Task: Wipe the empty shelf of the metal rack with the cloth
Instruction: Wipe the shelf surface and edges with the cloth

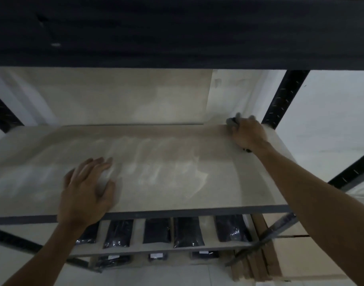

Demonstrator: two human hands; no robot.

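Observation:
The empty shelf is a pale, dusty board with smeared streaks across its middle. At its far right corner my right hand is closed on a small grey cloth, which pokes out past my fingers and presses on the board. My left hand lies flat on the front left part of the shelf with its fingers spread and nothing in it.
A dark shelf beam hangs low overhead. Black slotted uprights stand at the right rear, another at the left. Several black packets lie on the shelf below. Wooden strips and cardboard lean at the lower right.

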